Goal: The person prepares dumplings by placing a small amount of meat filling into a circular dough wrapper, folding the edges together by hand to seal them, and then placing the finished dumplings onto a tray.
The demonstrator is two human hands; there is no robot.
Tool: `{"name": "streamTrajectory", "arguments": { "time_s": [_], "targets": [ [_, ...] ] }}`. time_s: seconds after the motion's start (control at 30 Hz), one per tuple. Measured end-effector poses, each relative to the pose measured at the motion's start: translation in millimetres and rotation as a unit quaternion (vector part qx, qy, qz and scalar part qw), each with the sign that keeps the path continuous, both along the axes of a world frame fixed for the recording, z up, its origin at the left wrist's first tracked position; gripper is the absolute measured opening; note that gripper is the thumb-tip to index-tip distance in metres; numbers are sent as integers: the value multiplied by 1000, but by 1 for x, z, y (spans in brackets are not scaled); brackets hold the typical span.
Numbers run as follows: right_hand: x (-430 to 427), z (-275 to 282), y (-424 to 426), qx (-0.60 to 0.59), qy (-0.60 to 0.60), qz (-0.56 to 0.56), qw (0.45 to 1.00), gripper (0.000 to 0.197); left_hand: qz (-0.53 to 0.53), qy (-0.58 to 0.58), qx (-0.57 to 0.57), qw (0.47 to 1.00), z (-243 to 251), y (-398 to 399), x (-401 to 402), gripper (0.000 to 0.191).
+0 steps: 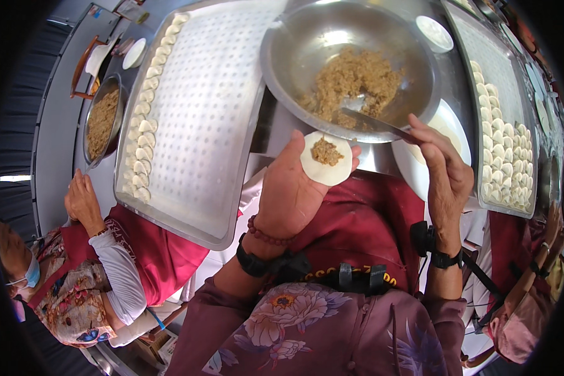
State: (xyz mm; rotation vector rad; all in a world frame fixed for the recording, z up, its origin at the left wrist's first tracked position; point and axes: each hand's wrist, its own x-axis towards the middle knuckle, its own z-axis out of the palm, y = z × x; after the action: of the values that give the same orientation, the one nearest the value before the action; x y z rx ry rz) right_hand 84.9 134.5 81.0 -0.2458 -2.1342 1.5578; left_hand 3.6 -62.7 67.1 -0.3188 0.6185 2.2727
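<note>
On the open palm and fingers of my left hand rests a round dumpling wrapper. A small mound of minced filling sits at its middle. My right hand grips the handle of a metal utensil, whose far end dips into the filling in a large steel bowl. The wrapper lies just in front of the bowl's near rim. Partly under my right hand is a white plate with pale round wrappers on it.
To the left a perforated metal tray carries a line of folded dumplings. Another tray at the right holds many dumplings. A small white bowl stands behind. People sit on both sides; the left one's hand is beside another filling bowl.
</note>
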Motion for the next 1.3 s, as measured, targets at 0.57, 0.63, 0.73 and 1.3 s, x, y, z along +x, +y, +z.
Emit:
{"name": "streamTrajectory", "arguments": {
  "time_s": [0.57, 0.63, 0.73, 1.3],
  "targets": [
    [-36, 5, -6, 92, -59, -12, 994, 17, -8, 20, 1, 1000, -5, -1, -4, 55],
    [-33, 5, -5, 41, -70, -11, 997, 18, -9, 20, 3, 1000, -6, -1, -4, 55],
    [-28, 8, -4, 9, -84, -14, 996, 22, -10, 35, 16, 999, -8, 0, -4, 55],
    [1, 8, -7, -145, -17, 5, 989, 28, 4, 22, 22, 1000, -1, 6, -1, 53]
  ]
}}
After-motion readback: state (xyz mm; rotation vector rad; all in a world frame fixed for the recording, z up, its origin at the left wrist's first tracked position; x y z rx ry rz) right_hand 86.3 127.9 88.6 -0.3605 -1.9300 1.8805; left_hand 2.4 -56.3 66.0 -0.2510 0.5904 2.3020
